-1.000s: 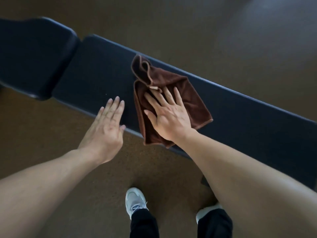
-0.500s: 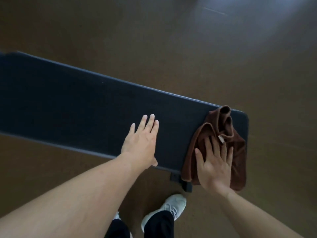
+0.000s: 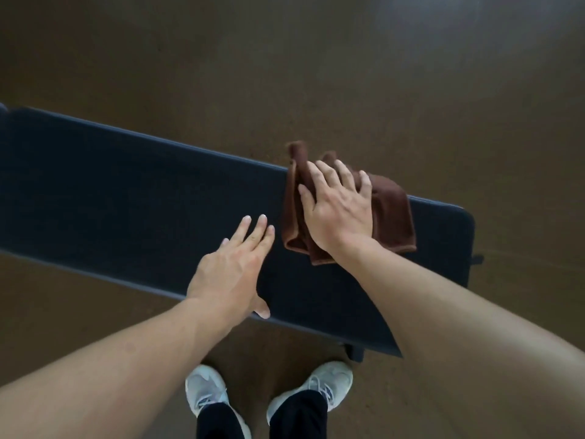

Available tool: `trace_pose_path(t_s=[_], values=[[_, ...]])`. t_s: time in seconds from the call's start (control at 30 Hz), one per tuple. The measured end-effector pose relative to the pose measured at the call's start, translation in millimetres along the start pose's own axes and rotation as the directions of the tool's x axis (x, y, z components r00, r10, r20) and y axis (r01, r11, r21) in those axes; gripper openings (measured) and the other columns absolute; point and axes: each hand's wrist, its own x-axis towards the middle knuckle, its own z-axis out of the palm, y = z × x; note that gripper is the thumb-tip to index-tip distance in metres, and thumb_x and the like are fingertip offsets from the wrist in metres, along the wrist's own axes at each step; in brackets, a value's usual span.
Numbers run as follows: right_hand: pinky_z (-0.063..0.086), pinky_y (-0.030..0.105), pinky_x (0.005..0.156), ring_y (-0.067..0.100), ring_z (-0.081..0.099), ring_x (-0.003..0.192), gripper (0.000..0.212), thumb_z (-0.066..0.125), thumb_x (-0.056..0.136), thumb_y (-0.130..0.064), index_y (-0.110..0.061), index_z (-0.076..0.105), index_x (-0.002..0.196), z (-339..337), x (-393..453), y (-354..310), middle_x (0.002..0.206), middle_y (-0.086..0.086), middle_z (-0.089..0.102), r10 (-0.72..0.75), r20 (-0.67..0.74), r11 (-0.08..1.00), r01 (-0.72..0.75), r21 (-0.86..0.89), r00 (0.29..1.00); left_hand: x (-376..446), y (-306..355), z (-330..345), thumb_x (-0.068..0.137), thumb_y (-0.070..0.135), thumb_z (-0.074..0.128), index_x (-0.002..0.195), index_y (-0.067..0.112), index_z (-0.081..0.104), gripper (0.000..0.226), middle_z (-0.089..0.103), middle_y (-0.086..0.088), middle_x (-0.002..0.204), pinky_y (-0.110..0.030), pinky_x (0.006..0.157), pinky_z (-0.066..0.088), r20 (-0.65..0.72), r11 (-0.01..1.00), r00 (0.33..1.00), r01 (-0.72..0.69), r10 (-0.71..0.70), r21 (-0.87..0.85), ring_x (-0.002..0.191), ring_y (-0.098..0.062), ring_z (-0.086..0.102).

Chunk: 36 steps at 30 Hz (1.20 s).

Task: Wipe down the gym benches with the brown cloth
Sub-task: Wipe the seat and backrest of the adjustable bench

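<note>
Bench (image 3: 126, 198), dark-padded, is running across the head view from the left edge toward the right, over a brown floor (image 3: 285, 58). Left hand (image 3: 231, 274) is lying flat on the pad near its front edge, fingers straight and together, holding nothing. Just beside it to the right, the brown cloth (image 3: 392, 213) is lying bunched on the pad near the bench's right end, its far corner overhanging the back edge. Right hand (image 3: 338, 207) is pressing down on the cloth with fingers spread and straight. Two white shoes (image 3: 205, 394) are standing on the floor below the bench.
</note>
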Motion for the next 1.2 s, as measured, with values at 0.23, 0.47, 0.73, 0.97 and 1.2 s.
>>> trace_pose_path(t_s=[0.23, 0.47, 0.73, 0.97, 1.2], values=[[0.015, 0.054, 0.127, 0.023, 0.009, 0.160, 0.054, 0.034, 0.109, -0.038, -0.025, 0.031, 0.161, -1, -135, 93, 0.169, -0.004, 0.026, -0.027, -0.070, 0.997, 0.022, -0.070, 0.997, -1, 6, -5, 0.066, 0.064, 0.081, 0.158, 0.028, -0.015, 0.138, -0.028, 0.011, 0.164, -0.039, 0.108, 0.045, 0.017, 1.000, 1.000, 0.022, -0.022, -0.008, 0.155, -0.018, -0.012], [0.035, 0.053, 0.112, 0.036, 0.045, 0.134, 0.067, 0.040, 0.095, -0.068, -0.025, 0.045, 0.146, 15, -229, 118, 0.149, 0.008, 0.044, -0.081, 0.038, 0.980, 0.087, -0.182, 0.996, -2, -3, 3, 0.061, 0.075, 0.076, 0.157, 0.032, -0.017, 0.141, -0.026, 0.011, 0.165, -0.035, 0.086, 0.054, -0.050, 1.000, 0.999, 0.005, -0.004, 0.024, 0.156, -0.019, 0.009], [0.022, 0.066, 0.117, 0.048, 0.021, 0.149, 0.094, 0.046, 0.077, -0.079, -0.026, 0.034, 0.153, 17, -206, 86, 0.165, 0.012, 0.028, -0.012, 0.139, 0.957, 0.052, -0.287, 0.990, 1, -19, 14, 0.065, 0.078, 0.072, 0.160, 0.027, -0.008, 0.134, -0.018, 0.007, 0.168, -0.038, 0.090, 0.052, -0.144, 0.995, 0.985, -0.095, 0.095, 0.010, 0.156, -0.018, 0.005], [0.025, 0.057, 0.123, 0.037, 0.038, 0.148, 0.063, 0.047, 0.104, -0.057, -0.027, 0.034, 0.159, 74, -152, -86, 0.163, 0.009, 0.039, -0.411, -0.061, 0.886, 0.383, -0.261, 0.910, -48, -109, 71, 0.087, 0.043, 0.071, 0.161, 0.011, -0.003, 0.109, -0.011, -0.005, 0.169, -0.041, 0.127, 0.003, -0.464, 0.912, 0.864, -0.335, 0.197, -0.235, 0.155, -0.018, -0.014], [0.019, 0.054, 0.125, 0.034, 0.028, 0.153, 0.071, 0.057, 0.100, -0.040, -0.028, 0.023, 0.162, 104, -72, -279, 0.168, 0.005, 0.027, -0.562, 0.018, 0.798, 0.548, -0.253, 0.827, -117, -284, 135, 0.087, 0.027, 0.068, 0.157, 0.009, -0.018, 0.113, -0.025, -0.007, 0.166, -0.041, 0.127, -0.001, -0.369, 0.951, 0.909, 0.083, -0.195, -0.299, 0.153, -0.019, -0.021]])
